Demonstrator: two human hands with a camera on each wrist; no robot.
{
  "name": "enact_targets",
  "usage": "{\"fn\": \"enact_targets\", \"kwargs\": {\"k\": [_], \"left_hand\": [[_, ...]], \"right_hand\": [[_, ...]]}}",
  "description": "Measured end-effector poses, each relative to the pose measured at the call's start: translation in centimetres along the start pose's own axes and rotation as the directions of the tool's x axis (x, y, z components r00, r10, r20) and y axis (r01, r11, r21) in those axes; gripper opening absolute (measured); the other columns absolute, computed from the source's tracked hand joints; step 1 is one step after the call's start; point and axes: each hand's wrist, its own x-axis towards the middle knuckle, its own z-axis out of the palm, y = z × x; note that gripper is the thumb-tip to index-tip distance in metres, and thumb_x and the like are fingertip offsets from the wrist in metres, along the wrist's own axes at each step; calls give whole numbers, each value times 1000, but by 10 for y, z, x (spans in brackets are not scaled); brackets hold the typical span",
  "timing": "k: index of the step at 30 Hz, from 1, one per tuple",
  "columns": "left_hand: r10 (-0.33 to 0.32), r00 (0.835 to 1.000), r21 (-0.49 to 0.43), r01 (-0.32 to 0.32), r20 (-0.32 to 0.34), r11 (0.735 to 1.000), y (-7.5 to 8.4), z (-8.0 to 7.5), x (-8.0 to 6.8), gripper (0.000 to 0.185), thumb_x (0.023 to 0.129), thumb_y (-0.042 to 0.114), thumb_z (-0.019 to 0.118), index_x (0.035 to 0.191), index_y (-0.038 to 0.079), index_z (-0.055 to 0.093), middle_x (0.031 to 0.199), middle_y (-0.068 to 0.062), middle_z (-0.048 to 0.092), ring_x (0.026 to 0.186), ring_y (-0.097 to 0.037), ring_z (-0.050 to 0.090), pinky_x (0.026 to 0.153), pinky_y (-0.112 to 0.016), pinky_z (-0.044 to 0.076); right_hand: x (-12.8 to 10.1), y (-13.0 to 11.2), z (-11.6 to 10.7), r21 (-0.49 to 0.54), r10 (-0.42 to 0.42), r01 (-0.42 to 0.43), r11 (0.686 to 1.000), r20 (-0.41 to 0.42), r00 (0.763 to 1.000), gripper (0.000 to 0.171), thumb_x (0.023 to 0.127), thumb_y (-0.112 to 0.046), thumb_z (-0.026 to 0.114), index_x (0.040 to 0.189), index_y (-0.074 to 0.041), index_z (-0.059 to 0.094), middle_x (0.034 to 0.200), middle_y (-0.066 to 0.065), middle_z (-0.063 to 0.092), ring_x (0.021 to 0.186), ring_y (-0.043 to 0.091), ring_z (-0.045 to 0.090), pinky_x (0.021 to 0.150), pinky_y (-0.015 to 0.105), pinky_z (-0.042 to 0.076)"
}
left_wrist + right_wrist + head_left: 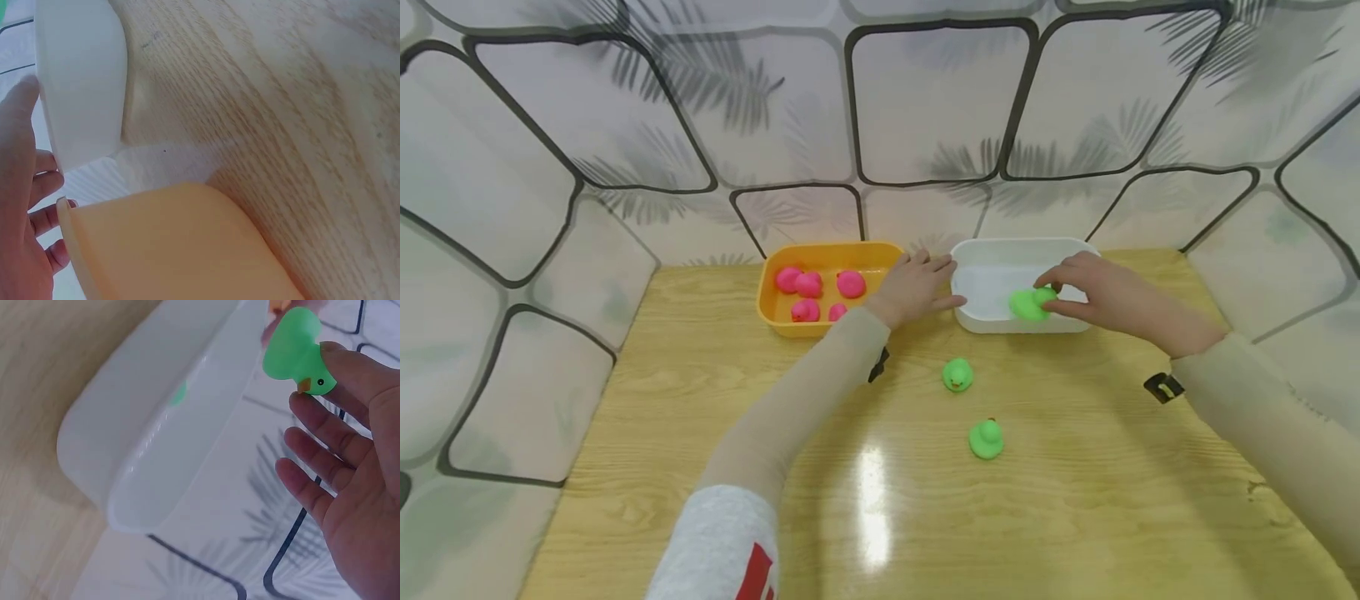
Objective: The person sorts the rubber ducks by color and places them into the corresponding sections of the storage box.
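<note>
Between thumb and fingertips, my right hand [1093, 292] pinches a green rubber duck [1028, 305] over the white bin [985, 326]. In the right wrist view the duck [294, 350] is held by its head, above the rim of the bin [94, 437]. My left hand [917, 287] lies with spread fingers across the gap between the two bins, thumb and fingertips at the white bin's left rim. Its other side overlaps the right end of the orange bin [797, 330], which holds several pink rubber ducks [852, 284].
Two more green ducks, a nearer one [986, 439] and a farther one [957, 375], sit on the wooden table [700, 467] in front of the bins. A patterned wall covering [940, 100] rises right behind the bins and along both sides.
</note>
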Motion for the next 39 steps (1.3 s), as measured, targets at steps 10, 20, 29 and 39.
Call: {"fn": "enact_targets", "kwargs": {"k": [10,20,29,39], "left_hand": [[0,1000,-2,0,15,1000,0,-2,1,83,103,71,39,163,13,37,167,-3,37,147,-30,39,122,-49,29],[-14,1000,-40,14,14,999,2,-5,-1,82,103,70,42,162,13,38,167,-4,37,148,-31,38,123,-49,27],[-6,1000,-30,7,17,1000,4,-6,-1,82,103,69,41,162,13,37,167,-4,37,147,-29,38,122,-47,29],[-4,1000,-25,4,-1,1000,1,-1,0,81,103,69,42,162,13,38,167,-4,38,148,-30,39,123,-48,30]], "right_hand": [[5,40,-31,-44,217,-213,976,127,968,30,94,-11,78,119,4,71,100,14,71,96,37,64,85,55,49],[7,68,-35,-79,314,-304,949,197,929,35,99,-16,73,125,7,67,105,21,69,103,43,63,91,60,48],[-11,68,-22,-59,330,-325,944,208,921,34,99,-14,71,124,8,67,105,20,69,102,42,64,90,58,48],[-20,40,-9,-65,288,-280,958,186,939,33,98,-17,73,126,0,69,106,14,68,97,34,63,85,52,50]]}}
